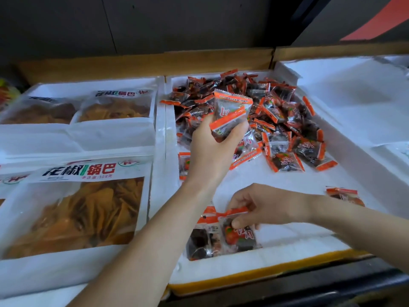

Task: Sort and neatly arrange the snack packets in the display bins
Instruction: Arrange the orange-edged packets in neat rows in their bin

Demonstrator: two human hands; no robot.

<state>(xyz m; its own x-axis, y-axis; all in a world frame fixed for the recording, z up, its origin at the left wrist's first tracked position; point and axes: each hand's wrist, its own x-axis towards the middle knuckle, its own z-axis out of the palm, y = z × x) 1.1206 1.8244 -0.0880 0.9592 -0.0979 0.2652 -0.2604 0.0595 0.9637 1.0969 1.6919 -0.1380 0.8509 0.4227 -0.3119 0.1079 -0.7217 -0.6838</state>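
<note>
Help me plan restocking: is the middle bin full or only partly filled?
Partly filled. Packets heap at the back of the middle bin; bare white lining shows in front, apart from a short row at the near edge.

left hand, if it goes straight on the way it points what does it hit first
Probably the heap of loose packets; the left hand, holding packets, points at it, height unclear.

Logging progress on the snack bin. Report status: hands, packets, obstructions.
Left hand grips raised packets above the loose pile. Right hand pinches a packet at the near row. Nothing blocks the white bin.
</note>
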